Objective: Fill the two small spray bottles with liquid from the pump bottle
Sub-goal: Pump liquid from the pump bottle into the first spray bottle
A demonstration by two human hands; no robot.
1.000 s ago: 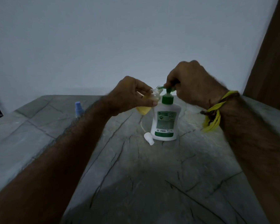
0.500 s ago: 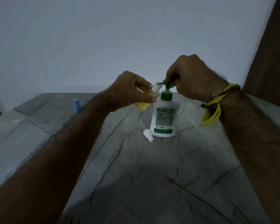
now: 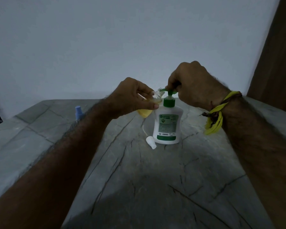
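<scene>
Grey veined stone tabletop (image 3: pixel 139 187) meets a plain pale wall (image 3: pixel 122 38), brown wooden panel (image 3: pixel 277 55) at right. On it stands our white pump bottle with green pump (image 3: pixel 168 123); our right hand (image 3: pixel 195 85) grips its pump head. Our left hand (image 3: pixel 132 98) pinches a small clear spray bottle of yellow liquid (image 3: pixel 147 108) tilted at the spout. A white spray cap (image 3: pixel 151 142) lies beside; a blue-capped bottle (image 3: pixel 78 112) stands well left.

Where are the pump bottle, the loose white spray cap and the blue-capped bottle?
pump bottle (image 3: pixel 168 128): head view, on its label.
white spray cap (image 3: pixel 151 142): head view, on the cap's body, lying on the table.
blue-capped bottle (image 3: pixel 78 111): head view, on the blue cap, behind the left forearm.
</scene>
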